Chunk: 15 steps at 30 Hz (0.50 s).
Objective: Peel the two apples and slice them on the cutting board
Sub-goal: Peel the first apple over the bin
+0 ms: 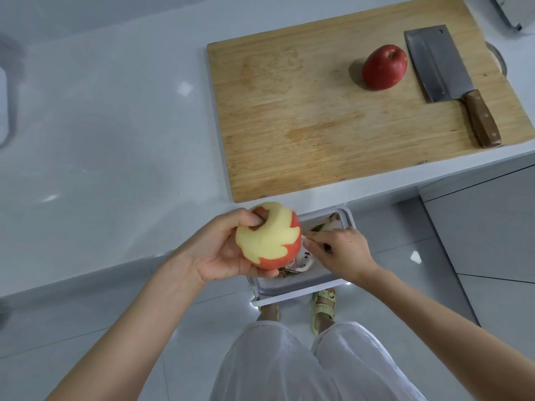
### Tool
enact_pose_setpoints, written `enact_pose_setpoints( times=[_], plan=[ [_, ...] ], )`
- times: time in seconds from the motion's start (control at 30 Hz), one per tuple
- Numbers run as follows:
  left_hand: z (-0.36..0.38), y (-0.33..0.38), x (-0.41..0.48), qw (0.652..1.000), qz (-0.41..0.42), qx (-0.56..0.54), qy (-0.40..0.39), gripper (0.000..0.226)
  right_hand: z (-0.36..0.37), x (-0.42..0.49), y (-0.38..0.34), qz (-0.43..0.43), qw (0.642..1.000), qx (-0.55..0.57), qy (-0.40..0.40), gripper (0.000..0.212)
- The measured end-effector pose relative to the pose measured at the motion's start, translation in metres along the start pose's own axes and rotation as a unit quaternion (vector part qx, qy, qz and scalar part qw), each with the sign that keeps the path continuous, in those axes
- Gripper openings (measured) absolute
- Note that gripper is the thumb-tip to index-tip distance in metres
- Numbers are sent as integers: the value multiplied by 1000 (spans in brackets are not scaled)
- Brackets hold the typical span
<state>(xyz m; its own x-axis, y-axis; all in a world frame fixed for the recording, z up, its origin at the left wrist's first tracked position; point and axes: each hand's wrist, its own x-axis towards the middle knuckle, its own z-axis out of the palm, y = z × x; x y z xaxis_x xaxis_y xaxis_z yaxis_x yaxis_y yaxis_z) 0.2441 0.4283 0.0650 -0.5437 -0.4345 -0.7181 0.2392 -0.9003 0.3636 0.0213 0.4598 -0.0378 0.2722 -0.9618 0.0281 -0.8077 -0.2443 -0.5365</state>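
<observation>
My left hand (220,250) grips a partly peeled apple (267,237) over the counter's front edge; its pale flesh shows on top and red skin remains at the right and bottom. Just right of it, my right hand (338,253) holds a peeler, mostly hidden in the fingers, with its tip at the apple's right side. A whole red apple (384,67) rests on the wooden cutting board (304,111) towards the far right. A cleaver (440,68) with a wooden handle lies on the board beside that apple.
A white waste bin (315,280) with peels in it hangs below the counter edge under my hands. The grey counter (101,125) stretches left, with a sink edge (7,111) at the far left. My legs and sandals show below over the tiled floor.
</observation>
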Motion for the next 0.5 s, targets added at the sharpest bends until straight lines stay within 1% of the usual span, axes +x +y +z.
enact_pose_setpoints(
  times=[0.03, 0.07, 0.1, 0.13, 0.17, 0.2, 0.23, 0.3, 0.37, 0.4, 0.43, 0.47, 0.5],
  plan=[
    [-2, 2, 1, 1000, 1, 4, 20, 36, -1, 1, -1, 42, 997, -36, -57, 39],
    [-5, 2, 2, 999, 3, 8, 42, 35, -4, 4, -4, 96, 984, -60, -140, 45],
    [-8, 1, 4, 998, 4, 11, 62, 37, -6, 8, -6, 154, 962, -61, -217, 52],
    [-11, 0, 5, 997, 4, 17, 79, 40, -7, 13, -8, 210, 938, -34, -275, 57],
    [-12, -2, 6, 996, 4, 20, 91, 41, -8, 15, -9, 253, 917, 12, -308, 60],
    [-13, -4, 7, 995, 2, 15, 98, 41, -10, 17, -11, 282, 902, 66, -321, 61],
    [-14, -5, 7, 995, 1, -2, 98, 41, -14, 16, -14, 303, 892, 126, -311, 60],
    [-16, -9, 9, 994, 4, -58, 93, 47, -25, 11, -22, 320, 885, 236, -242, 55],
    [-19, -13, 12, 992, 7, -92, 88, 50, -38, 7, -36, 275, 902, 301, -147, 55],
    [-18, -14, 13, 991, 7, -98, 88, 48, -43, 7, -43, 227, 921, 301, -97, 51],
    [-17, -16, 14, 991, 4, -99, 89, 43, -45, 7, -48, 163, 947, 273, -40, 47],
    [-16, -17, 15, 991, -2, -99, 92, 37, -45, 8, -51, 93, 971, 220, 14, 44],
    [-13, -18, 16, 991, -8, -96, 95, 31, -44, 11, -53, 30, 986, 154, 57, 40]
  ],
)
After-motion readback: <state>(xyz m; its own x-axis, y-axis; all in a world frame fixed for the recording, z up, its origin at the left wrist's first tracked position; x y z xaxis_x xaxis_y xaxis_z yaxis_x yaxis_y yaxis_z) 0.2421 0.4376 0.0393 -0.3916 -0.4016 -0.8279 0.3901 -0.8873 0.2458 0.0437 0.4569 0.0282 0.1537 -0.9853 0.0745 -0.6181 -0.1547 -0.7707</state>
